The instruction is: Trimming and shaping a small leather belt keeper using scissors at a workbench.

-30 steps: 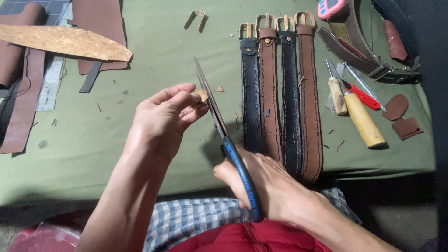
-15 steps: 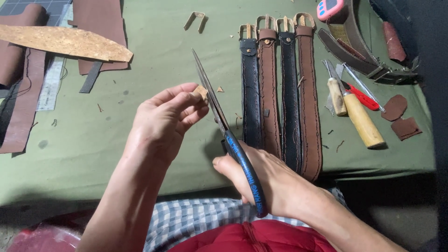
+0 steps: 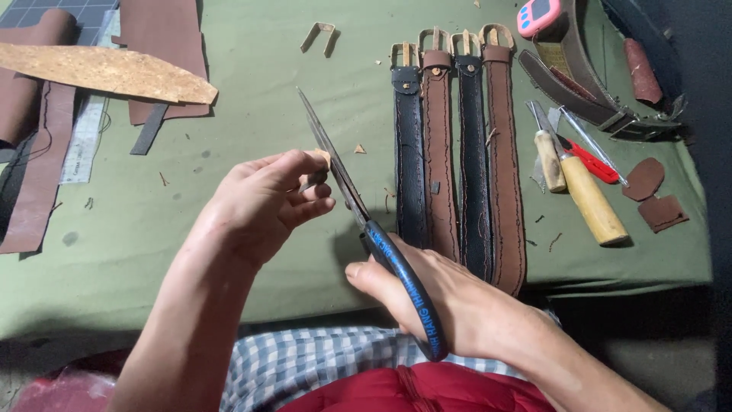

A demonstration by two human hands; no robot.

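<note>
I see soft, even light from above, with no glare on the green cloth (image 3: 229,229). A faint shadow sits just beneath my left hand (image 3: 263,202), another under the scissors (image 3: 366,221) beside the fingers. Focus is sharp around the fingertips; the right edge falls into darkness, the corners slightly stretched.

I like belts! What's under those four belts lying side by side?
The four belts lie flat on the green cloth. Near their lower ends, the right hand holding scissors covers part of them.
</note>
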